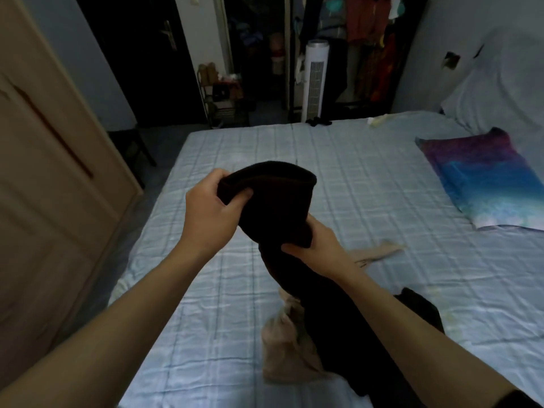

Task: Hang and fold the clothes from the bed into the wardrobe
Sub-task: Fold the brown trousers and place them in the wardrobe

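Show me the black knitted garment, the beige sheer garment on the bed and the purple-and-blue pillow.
Black knitted garment [273,201]: head view, bunched upper part.
Beige sheer garment [282,348]: head view, crumpled middle.
Purple-and-blue pillow [477,178]: head view, middle of top face.

Black garment [276,201]: its kind cannot be told, and its lower length leaves the frame at 6 o'clock. Left hand [206,213]: fingertips hidden behind the cloth. Right hand [321,245]: fingers buried behind the fabric, thumb alone showing. Beige garment [282,348], toward 6 o'clock: partly covered by the black one (outline unreadable). Pillow [477,184] at 3 o'clock and cupboard door [44,172] at 9 o'clock: cut by the frame edges. Hanging clothes [368,39] at 1 o'clock: too dim to separate. Pale item [378,120] on the bed's far edge: too small to identify.
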`<state>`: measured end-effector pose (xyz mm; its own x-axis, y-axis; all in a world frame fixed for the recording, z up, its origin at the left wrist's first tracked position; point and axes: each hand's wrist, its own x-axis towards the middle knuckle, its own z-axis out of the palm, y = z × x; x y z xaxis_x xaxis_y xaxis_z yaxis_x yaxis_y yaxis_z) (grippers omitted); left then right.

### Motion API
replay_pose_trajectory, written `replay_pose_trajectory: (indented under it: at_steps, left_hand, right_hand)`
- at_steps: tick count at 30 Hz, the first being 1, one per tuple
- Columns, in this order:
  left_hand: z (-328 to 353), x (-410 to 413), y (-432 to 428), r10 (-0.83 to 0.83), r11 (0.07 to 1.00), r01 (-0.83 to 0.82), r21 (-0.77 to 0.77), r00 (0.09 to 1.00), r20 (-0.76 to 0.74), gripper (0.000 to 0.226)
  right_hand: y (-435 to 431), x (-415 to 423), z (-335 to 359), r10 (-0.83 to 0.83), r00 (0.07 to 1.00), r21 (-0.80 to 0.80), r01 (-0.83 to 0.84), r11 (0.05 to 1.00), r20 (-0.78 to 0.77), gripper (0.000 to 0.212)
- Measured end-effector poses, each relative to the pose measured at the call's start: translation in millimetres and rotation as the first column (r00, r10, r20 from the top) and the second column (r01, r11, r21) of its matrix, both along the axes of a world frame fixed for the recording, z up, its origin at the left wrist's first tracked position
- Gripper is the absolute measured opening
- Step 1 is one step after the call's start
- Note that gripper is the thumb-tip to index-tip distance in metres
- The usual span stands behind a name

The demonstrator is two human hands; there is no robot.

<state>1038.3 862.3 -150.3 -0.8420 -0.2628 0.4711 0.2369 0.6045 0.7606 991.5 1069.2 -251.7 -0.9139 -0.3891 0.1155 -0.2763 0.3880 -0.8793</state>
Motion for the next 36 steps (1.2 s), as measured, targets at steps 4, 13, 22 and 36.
replay_pose_trajectory:
  at_steps: [4, 13, 22, 36]
  left_hand:
    - [1, -15, -46, 0.111, 0.992, -0.114, 0.054, 0.992, 0.053, 0.01]
    - [1, -48, -200, 0.255, 0.935, -0.264, 0.236, 0.964, 0.071, 0.017]
    - [-17, -70, -371, 0.404, 0.897, -0.423, 0.128, 0.902, 0.153, 0.018]
    - [-124, -122, -423, 0.127, 0.955, -0.26, 0.141, 0.79, 0.6, 0.065]
  right_hand:
    - [-34, -20, -7, -0.122, 0.992, 0.029, 0.123, 0.992, -0.023, 0.011]
    - [-104, -34, -50, -0.021, 0.993, 0.347, -0.021, 0.938, 0.118, 0.018]
    - [-259, -68, -23, -0.135, 0.99, 0.275, 0.12, 0.954, 0.037, 0.021]
    - [-367, -165, -27, -0.104, 0.992, 0.442, 0.06, 0.895, 0.076, 0.044]
